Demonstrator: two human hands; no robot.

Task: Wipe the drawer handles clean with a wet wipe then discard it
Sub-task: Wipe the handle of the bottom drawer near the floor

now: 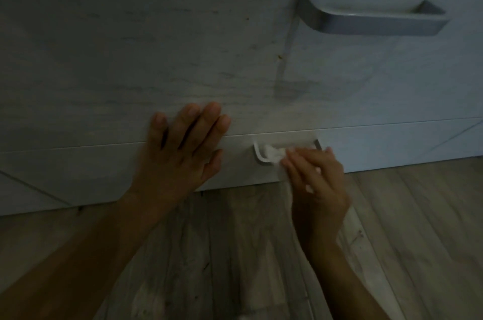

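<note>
On the left, the left hand lies flat against the drawer front. Its fingers are straight and spread across the seam where the upper front meets the lower drawer front, and they hold nothing. That flat press looks like a sound brace, since a low drawer is likely to slide or rattle under rubbing. Just to its right, the wet wipe sits bunched against the left end of the lower handle, close to the floor. A loose tail seems to hang below, though the dim light blurs it. The right hand pinches the wipe in curled fingertips and covers most of the bar. To do this step well, it would be wise to wrap the wipe round the bar rather than dab its face, then draw it from this left corner along to the right post. The underside and both bends, where grime tends to gather, need reaching too. Further right and higher, the upper handle stands out grey and bare, with no hand near it. Whether it is already clean cannot be told in this gloom. No brand, label or writing can be read anywhere.
</note>
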